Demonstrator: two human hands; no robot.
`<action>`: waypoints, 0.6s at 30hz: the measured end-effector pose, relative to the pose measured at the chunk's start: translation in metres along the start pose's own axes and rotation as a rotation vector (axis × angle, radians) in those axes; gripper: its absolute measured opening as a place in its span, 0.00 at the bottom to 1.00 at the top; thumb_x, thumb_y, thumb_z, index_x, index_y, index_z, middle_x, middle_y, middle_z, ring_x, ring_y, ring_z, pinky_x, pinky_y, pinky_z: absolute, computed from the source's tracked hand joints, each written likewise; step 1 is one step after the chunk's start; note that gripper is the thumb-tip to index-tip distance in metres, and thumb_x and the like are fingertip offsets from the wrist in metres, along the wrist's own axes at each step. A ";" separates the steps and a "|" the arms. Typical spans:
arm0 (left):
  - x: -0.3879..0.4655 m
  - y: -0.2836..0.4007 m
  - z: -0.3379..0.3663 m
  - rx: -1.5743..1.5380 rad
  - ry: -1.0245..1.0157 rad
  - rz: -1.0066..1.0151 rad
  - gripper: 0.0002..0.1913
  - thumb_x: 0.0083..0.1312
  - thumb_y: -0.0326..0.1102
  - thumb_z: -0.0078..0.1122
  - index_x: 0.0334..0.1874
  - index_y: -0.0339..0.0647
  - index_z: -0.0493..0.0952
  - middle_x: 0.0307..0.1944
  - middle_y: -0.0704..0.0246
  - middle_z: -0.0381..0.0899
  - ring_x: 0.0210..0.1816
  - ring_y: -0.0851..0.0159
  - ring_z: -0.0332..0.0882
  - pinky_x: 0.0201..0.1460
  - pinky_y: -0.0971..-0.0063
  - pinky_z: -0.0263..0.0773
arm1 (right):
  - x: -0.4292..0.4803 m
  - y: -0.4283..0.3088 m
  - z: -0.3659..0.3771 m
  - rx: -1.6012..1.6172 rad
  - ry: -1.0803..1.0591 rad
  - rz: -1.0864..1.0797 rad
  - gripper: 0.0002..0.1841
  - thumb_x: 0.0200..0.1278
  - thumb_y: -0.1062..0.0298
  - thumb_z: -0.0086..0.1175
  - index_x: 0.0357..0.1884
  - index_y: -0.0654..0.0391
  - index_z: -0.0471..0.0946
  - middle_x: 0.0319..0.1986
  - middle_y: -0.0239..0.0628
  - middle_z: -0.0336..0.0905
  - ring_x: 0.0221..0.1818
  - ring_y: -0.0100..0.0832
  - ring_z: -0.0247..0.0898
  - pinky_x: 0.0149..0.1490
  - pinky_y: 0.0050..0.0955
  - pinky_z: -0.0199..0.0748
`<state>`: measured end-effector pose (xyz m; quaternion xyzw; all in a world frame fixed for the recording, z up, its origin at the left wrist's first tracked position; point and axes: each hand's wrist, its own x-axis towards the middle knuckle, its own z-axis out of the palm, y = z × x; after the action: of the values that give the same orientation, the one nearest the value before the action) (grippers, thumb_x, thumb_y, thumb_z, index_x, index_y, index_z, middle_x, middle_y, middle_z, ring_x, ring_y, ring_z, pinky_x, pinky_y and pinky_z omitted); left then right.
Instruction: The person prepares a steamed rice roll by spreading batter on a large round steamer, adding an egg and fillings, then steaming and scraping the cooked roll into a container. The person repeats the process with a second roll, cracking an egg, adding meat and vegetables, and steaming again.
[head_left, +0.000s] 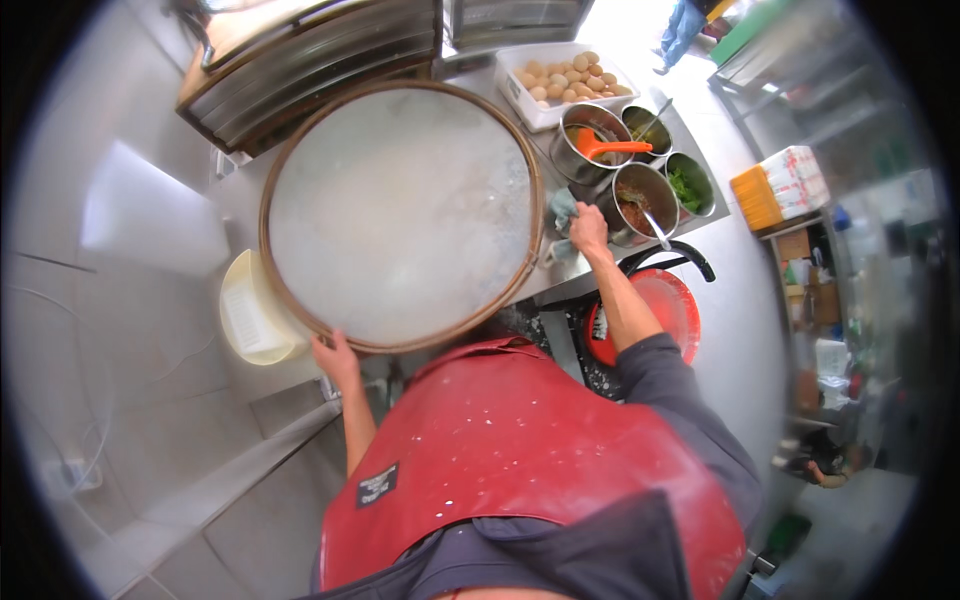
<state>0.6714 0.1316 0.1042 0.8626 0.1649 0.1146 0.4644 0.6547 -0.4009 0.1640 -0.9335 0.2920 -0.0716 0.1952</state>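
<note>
A wide, round, pale grey disc (405, 217) with a brown, wood-like rim lies on the metal counter before me. My left hand (342, 364) touches the near-left part of that rim, its fingers at the edge. Beyond the rim's right side, my right hand (589, 229) grips a bluish-grey cloth (563, 208). Close by that hand stands a metal pot (646, 196) of reddish-brown chopped filling with a spoon in it. Just behind is another metal pot (577, 161), with an orange-handled tool (611, 144) across its mouth.
A white bin of brown eggs (531, 112) stands at the back. Two more metal containers, one with green leaves (682, 187), sit at the right. A red round container (671, 304) is below my right arm. A cream tub (231, 315) stands left. Other people are farther off.
</note>
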 end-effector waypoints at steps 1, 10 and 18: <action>-0.005 0.004 -0.005 0.051 0.048 0.005 0.26 0.63 0.37 0.58 0.60 0.28 0.67 0.53 0.47 0.73 0.53 0.47 0.70 0.59 0.58 0.64 | 0.006 0.006 -0.006 0.113 0.043 -0.020 0.16 0.56 0.66 0.58 0.47 0.57 0.78 0.42 0.53 0.78 0.45 0.52 0.76 0.50 0.44 0.72; -0.029 0.131 -0.015 -0.295 -0.420 0.091 0.17 0.70 0.36 0.50 0.55 0.34 0.74 0.45 0.62 0.81 0.42 0.64 0.78 0.50 0.71 0.72 | -0.012 0.015 -0.073 0.906 -0.034 0.155 0.09 0.63 0.70 0.57 0.42 0.61 0.81 0.31 0.28 0.79 0.32 0.20 0.70 0.39 0.24 0.70; -0.057 0.270 0.142 -0.226 -1.083 0.652 0.20 0.71 0.42 0.50 0.59 0.36 0.73 0.55 0.53 0.76 0.58 0.54 0.74 0.61 0.64 0.67 | -0.063 0.000 -0.117 0.715 -0.367 -0.199 0.15 0.50 0.82 0.54 0.42 0.62 0.81 0.36 0.28 0.77 0.42 0.24 0.74 0.48 0.24 0.72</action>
<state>0.7167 -0.1382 0.2508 0.7499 -0.3766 -0.1852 0.5114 0.5742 -0.4027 0.2695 -0.8279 0.1177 -0.0194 0.5480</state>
